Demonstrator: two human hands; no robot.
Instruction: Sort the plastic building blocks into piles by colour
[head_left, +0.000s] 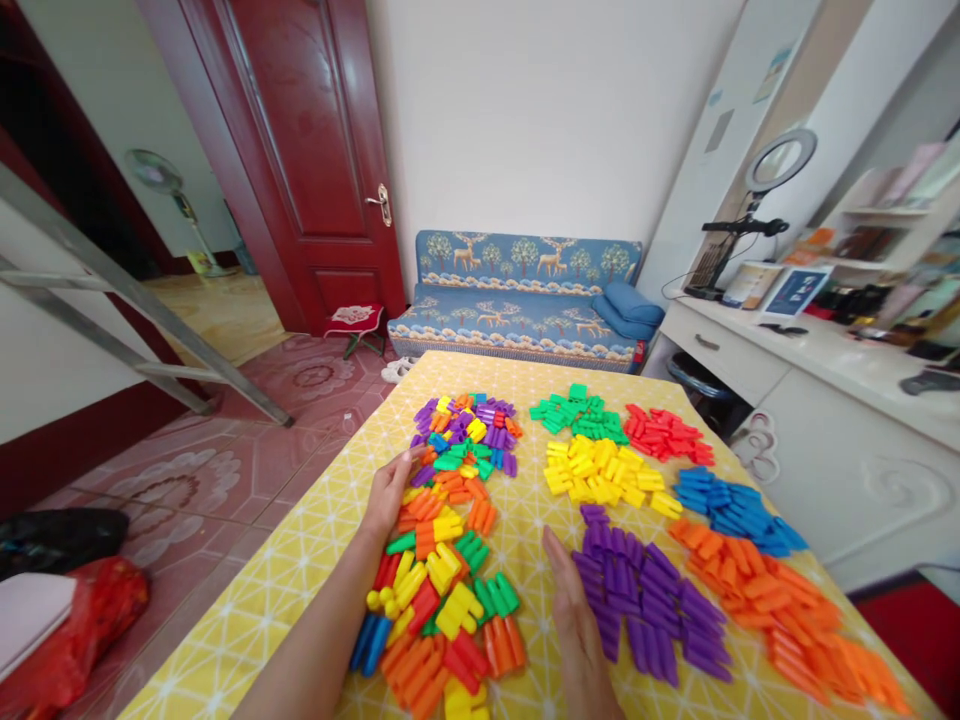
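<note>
My left hand (388,492) rests at the left edge of the mixed-colour plastic building pieces (469,435), fingers stretched out and nothing seen in it. Closer to me, beside my left forearm, lies another mixed heap of building pieces (435,590) in orange, yellow, green, red and blue. My right hand (574,610) is held on edge with straight fingers, just left of the purple pieces (649,595); whether it touches them I cannot tell. Past it are sorted piles of yellow pieces (604,470), green pieces (577,415), red pieces (667,435), blue pieces (735,510) and orange pieces (787,610).
The table wears a yellow patterned cloth (300,600). Behind it stands a blue sofa (517,310). A white dresser (840,420) with a ring light (781,160) is on the right. To the left are a metal ladder (150,330), a small stool (355,320) and a red door (307,130).
</note>
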